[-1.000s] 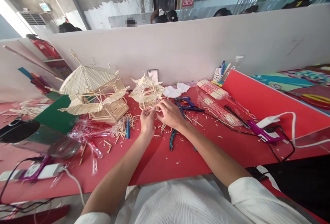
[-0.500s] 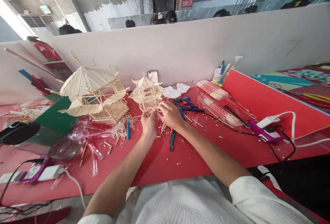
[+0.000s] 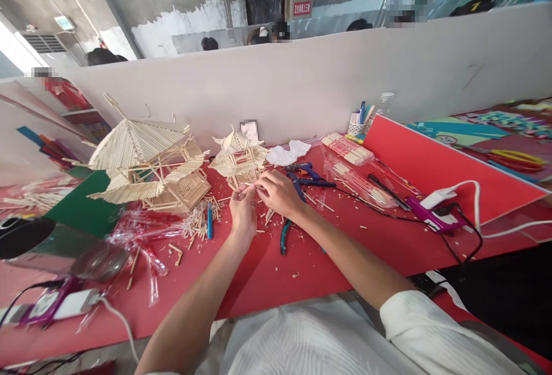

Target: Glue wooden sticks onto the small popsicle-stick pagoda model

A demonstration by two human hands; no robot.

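Observation:
My left hand (image 3: 244,211) and my right hand (image 3: 278,194) meet at the fingertips, just in front of the small stick-built pavilion model (image 3: 239,157). Both are closed in a pinch over something tiny; the fingers hide most of it, and I cannot make out what it is. A larger pavilion of pale wooden sticks (image 3: 137,148) stands to the left. Cut stick pieces (image 3: 200,222) lie beside my left hand, with a slim blue tool (image 3: 210,221) among them. Blue-handled tools (image 3: 297,182) rest behind my right wrist, and green-handled pliers (image 3: 283,238) lie below it.
Bagged sticks (image 3: 351,149) lie right of centre, before a leaning red board (image 3: 435,171). Power strips sit at right (image 3: 435,217) and left (image 3: 49,303), trailing cables. A clear dark-lidded bottle (image 3: 97,257) lies at left near crumpled plastic wrap (image 3: 142,225). A white partition (image 3: 302,84) runs behind.
The whole view has shifted slightly, so the table's things appear a little further left. My hands keep the same pinch at the small pavilion, with hardly any finger movement visible.

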